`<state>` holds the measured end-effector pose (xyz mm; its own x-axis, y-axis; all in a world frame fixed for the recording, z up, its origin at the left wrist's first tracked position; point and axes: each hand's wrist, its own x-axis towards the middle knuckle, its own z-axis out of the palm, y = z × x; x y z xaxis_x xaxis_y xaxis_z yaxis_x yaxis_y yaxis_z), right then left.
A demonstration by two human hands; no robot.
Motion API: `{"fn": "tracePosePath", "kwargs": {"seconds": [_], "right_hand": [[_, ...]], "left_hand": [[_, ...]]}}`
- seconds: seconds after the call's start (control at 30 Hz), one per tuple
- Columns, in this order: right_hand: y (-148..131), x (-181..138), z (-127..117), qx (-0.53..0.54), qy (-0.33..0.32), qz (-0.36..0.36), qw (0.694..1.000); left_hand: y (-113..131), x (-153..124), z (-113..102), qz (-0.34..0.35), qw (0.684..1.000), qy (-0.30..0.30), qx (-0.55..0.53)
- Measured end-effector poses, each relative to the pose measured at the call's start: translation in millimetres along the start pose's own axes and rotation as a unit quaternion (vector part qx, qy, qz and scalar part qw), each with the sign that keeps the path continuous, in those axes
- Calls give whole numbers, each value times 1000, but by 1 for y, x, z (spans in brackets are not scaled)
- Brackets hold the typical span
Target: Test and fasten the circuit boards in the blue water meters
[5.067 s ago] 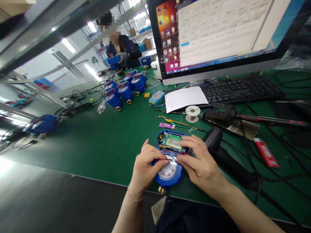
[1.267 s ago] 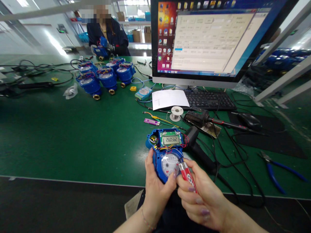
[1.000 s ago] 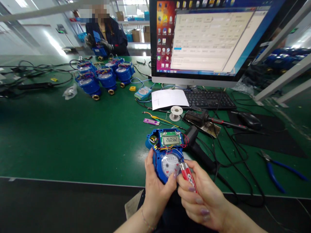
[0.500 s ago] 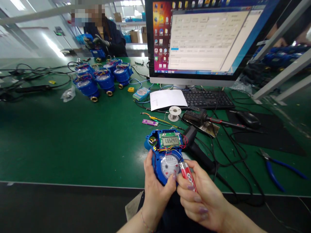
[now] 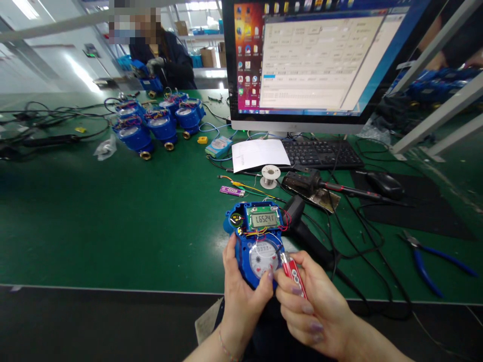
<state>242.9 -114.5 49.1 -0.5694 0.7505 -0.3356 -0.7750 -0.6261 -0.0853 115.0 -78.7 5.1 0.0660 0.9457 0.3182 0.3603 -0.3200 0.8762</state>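
A blue water meter [image 5: 243,259] with a round dial and an uncovered LCD board [image 5: 264,218] is held at the table's front edge. Thin red, yellow and white wires run between the board and the dial. My left hand [image 5: 243,296] grips the meter's lower left side, thumb near the dial. Closed around a red lighter [image 5: 294,274] is my right hand [image 5: 313,301]; the lighter's metal top sits beside the dial's right edge, near a dark wire end. Whether a flame burns I cannot make out.
Several blue meters [image 5: 162,125] stand at the back left, and a gloved co-worker [image 5: 166,60] handles another behind them. A monitor [image 5: 302,123], keyboard [image 5: 324,153], solder spool [image 5: 270,176], soldering iron [image 5: 347,189], black handheld scanner [image 5: 309,236] and blue-handled pliers [image 5: 418,256] occupy the right.
My right hand has drawn the lighter slightly right and down, away from the wire end by the dial. My left hand keeps its hold on the water meter. The co-worker's hands have shifted.
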Motion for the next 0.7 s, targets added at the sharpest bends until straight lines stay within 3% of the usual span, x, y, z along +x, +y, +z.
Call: {"fn": "tracePosePath", "kwargs": {"seconds": [0.7], "right_hand": [[0,0,6,9,45,15,999]], "left_hand": [[-1,-1,1,-8,1000,3,-5]]}}
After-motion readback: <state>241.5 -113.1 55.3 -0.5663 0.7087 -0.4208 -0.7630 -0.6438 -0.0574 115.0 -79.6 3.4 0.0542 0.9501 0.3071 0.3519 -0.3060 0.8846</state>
